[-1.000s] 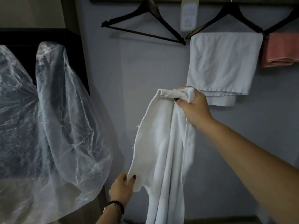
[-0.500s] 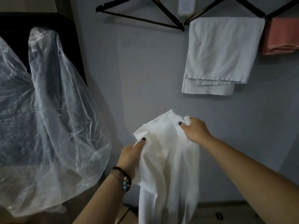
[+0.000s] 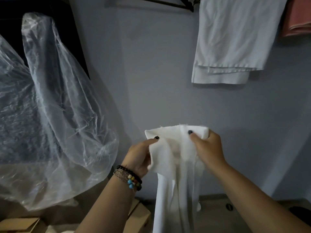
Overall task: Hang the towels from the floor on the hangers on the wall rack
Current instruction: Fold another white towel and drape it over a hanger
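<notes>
From the head view, I have the white towel [image 3: 175,165] up in front of me, below the rack and well under the free hanger [image 3: 161,3], whose dark bar only just shows at the top edge. My left hand [image 3: 139,157] pinches the towel's upper left corner, thumb pressed on the front of the cloth and the fingers tucked behind it. My right hand [image 3: 207,148] has its grip closed on the upper right corner in the same way, thumb on the front face. I hold it by the two top corners so the top edge stretches between my hands, and the rest hangs straight down toward the floor [image 3: 218,214] instead of bunching. The middle sags and creases a little, so I judge the cloth is not yet taut enough to fold over a bar.

Up to the right, a folded white towel [image 3: 232,41] already hangs against the wall, and a pink towel [image 3: 297,17] hangs beside it at the frame's edge. So I judge the task is partly done, and this one belongs on the free hanger to their left. Clear plastic sheeting [image 3: 50,101] drapes off to my left, apart from the towel, with cardboard boxes [image 3: 139,214] low beneath it
</notes>
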`<state>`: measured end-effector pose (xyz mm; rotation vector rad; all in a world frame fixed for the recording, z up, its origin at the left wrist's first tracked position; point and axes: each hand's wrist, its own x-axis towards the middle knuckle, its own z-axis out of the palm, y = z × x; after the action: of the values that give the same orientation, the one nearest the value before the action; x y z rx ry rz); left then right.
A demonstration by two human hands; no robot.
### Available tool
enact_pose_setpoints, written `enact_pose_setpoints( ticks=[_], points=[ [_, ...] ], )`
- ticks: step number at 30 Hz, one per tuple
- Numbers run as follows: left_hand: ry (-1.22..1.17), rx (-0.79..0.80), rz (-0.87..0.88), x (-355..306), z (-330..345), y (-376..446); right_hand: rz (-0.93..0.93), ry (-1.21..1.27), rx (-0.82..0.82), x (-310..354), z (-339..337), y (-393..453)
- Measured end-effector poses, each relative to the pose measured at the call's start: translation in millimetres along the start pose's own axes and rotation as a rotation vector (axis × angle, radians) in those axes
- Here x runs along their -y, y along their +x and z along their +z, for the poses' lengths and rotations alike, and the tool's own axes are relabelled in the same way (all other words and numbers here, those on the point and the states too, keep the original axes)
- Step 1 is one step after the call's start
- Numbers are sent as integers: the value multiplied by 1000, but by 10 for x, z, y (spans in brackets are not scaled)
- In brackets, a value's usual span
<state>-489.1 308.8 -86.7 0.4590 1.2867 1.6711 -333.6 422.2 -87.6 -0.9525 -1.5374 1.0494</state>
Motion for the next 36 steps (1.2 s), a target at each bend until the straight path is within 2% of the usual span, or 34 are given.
enact_pose_setpoints(
  ticks=[3,6,10,13,18,22,25,28,32,36],
  points=[
    [-74,61,64,34,56,-14,-22,45,89,42,120,-305],
    [-61,109,125,111,40,-115,9,116,97,7,194,-464],
    [-70,237,203,333,33,-282,137,213,124,-68,194,-542],
    [-155,352,217,539,10,-340,309,360,114,-120,195,-556],
    [133,232,356,807,-63,-327,605,690,179,-190,232,-596],
    [281,35,399,854,-142,-324,565,739,337,-239,244,-643],
    [276,-30,367,907,-169,-323,442,537,366,-389,267,-717],
    [245,-25,336,930,-105,-351,382,439,439,-491,300,-814],
    [109,24,264,929,-71,-356,462,731,422,-527,208,-908],
    [-2,13,202,921,-45,-337,301,482,414,-519,118,-933]
  ],
)
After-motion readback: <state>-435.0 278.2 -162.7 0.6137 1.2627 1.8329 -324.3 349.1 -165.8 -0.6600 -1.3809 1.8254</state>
